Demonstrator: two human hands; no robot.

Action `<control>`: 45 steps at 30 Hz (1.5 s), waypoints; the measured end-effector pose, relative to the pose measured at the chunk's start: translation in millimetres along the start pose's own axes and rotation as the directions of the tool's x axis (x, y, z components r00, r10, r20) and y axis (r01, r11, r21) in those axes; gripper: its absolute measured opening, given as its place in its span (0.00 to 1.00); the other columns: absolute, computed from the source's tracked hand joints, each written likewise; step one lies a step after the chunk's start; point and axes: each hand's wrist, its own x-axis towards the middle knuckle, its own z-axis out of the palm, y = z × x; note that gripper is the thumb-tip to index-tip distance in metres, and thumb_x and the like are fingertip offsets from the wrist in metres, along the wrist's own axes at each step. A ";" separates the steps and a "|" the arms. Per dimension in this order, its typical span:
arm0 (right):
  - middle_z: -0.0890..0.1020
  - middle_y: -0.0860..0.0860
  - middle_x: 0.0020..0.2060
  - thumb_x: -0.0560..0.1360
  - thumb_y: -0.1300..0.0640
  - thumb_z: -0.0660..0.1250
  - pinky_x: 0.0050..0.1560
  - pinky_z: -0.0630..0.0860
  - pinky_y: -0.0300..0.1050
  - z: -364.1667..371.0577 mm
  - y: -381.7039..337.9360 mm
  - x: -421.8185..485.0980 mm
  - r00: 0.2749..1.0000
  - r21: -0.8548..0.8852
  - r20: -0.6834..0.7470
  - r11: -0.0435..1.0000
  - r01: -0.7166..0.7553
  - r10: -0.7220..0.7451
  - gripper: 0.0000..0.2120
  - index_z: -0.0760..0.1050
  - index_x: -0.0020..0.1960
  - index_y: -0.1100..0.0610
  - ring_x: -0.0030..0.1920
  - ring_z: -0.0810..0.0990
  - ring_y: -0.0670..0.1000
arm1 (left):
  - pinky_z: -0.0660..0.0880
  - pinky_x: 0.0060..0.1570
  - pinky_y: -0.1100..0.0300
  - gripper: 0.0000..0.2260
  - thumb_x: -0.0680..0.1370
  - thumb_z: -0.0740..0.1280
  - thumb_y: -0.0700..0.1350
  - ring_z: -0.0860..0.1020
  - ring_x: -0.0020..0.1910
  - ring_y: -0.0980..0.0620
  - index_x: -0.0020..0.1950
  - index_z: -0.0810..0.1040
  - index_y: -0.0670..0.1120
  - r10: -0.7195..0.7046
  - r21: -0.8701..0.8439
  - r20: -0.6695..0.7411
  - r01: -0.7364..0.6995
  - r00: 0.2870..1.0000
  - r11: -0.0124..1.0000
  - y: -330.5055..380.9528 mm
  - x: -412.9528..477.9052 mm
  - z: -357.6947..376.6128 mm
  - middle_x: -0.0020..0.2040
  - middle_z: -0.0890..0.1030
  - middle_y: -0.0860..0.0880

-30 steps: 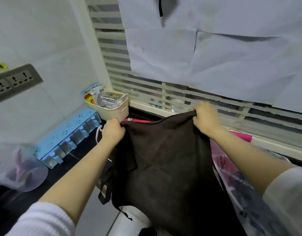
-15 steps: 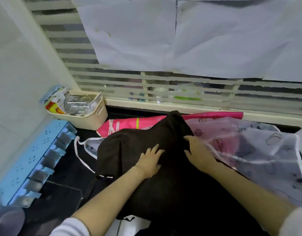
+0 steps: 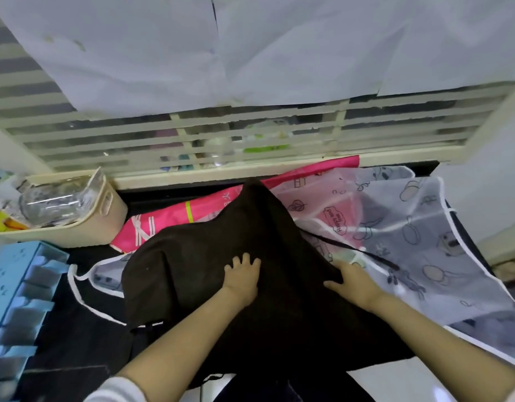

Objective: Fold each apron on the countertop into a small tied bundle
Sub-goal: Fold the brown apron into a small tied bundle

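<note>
The dark counter (image 3: 62, 358) carries a brown apron (image 3: 210, 256) mid-counter, draping over the front edge; a translucent printed apron (image 3: 424, 242) lies beneath it toward the right edge; a pink apron (image 3: 169, 219) lies along the back edge; the left hand (image 3: 241, 281) and the right hand (image 3: 352, 281) press flat on the brown cloth, fingers seemingly straight.

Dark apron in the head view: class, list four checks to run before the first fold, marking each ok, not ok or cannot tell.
1. Hands flat on the dark apron: ok; the left hand presses its middle, the right hand its right edge.
2. Cloth smooth: not ok; a ridge rises toward the window.
3. Clear of other aprons: not ok; it overlaps the pink apron and the printed apron.
4. Both ties found: cannot tell; one black strap trails over the printed apron.
</note>
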 end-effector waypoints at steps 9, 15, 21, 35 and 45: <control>0.74 0.54 0.52 0.71 0.64 0.69 0.57 0.69 0.45 6.8 -13.6 -16.9 0.939 -0.142 -0.291 0.979 0.148 -0.184 0.15 0.72 0.57 0.59 0.55 0.72 0.54 | 0.62 0.68 0.51 0.34 0.74 0.69 0.42 0.63 0.70 0.46 0.75 0.57 0.49 0.541 0.230 -0.194 -0.498 0.818 0.836 61.1 24.9 -33.7 0.75 0.59 0.47; 0.65 0.52 0.67 0.71 0.40 0.69 0.66 0.65 0.44 27.5 -17.7 -35.7 0.998 -0.200 0.006 0.978 -0.068 0.070 0.40 0.56 0.73 0.57 0.66 0.66 0.53 | 0.71 0.56 0.53 0.21 0.77 0.65 0.41 0.71 0.60 0.45 0.69 0.67 0.46 0.420 0.133 -0.097 -0.406 0.903 0.904 58.0 37.2 -23.9 0.65 0.68 0.43; 0.76 0.53 0.60 0.74 0.47 0.67 0.55 0.73 0.46 21.8 -2.6 -43.8 0.987 -0.187 0.028 0.971 -0.151 0.159 0.27 0.63 0.68 0.55 0.58 0.77 0.55 | 0.73 0.48 0.56 0.07 0.79 0.61 0.44 0.75 0.50 0.48 0.57 0.74 0.47 0.373 -0.148 -0.257 -0.417 0.892 0.897 55.2 42.5 -47.6 0.56 0.74 0.48; 0.77 0.58 0.41 0.74 0.67 0.61 0.40 0.70 0.49 -189.7 50.7 15.5 0.849 -0.161 -0.526 0.986 -0.036 -0.054 0.03 0.73 0.45 0.62 0.43 0.76 0.60 | 0.66 0.47 0.69 0.04 0.80 0.61 0.38 0.74 0.49 0.55 0.53 0.74 0.42 0.204 -0.521 -0.525 -0.502 0.826 0.691 122.7 76.6 -141.1 0.48 0.74 0.53; 0.78 0.61 0.43 0.72 0.71 0.61 0.42 0.65 0.43 -271.0 45.8 76.0 0.778 -0.077 -0.606 0.985 0.152 -0.167 0.07 0.75 0.48 0.65 0.44 0.75 0.59 | 0.64 0.42 0.61 0.03 0.80 0.60 0.37 0.75 0.50 0.44 0.47 0.68 0.42 -0.050 -0.624 -0.499 -0.318 0.865 0.713 162.0 110.6 -190.1 0.49 0.76 0.42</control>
